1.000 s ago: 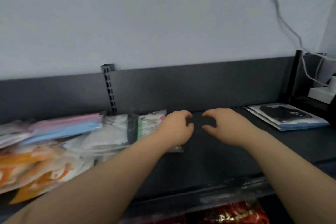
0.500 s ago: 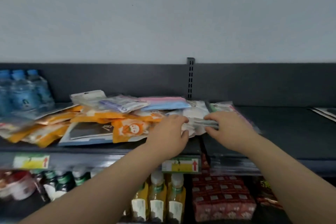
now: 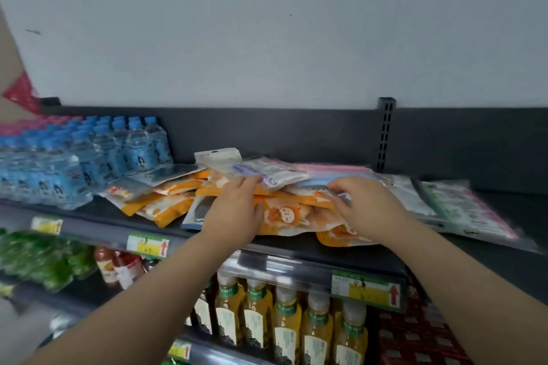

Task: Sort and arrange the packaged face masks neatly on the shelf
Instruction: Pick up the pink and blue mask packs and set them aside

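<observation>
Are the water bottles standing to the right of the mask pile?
No: the water bottles stand left of the mask pile.

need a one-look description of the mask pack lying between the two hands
Top shelf, right of the blue-capped water bottles: a messy pile of mask packs. At its front, between the left hand and right hand, lies the orange-and-white pack. Only it shows a full cartoon face.

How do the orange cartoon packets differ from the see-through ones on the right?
The orange packets are opaque, cartoon-printed; the see-through packets show green and pink print. The orange packets sprawl in a heap; the see-through packets lie flat. The left hand presses and the right hand pinches the orange packets; nothing touches the see-through packets. Both lie on the shelf.
</observation>
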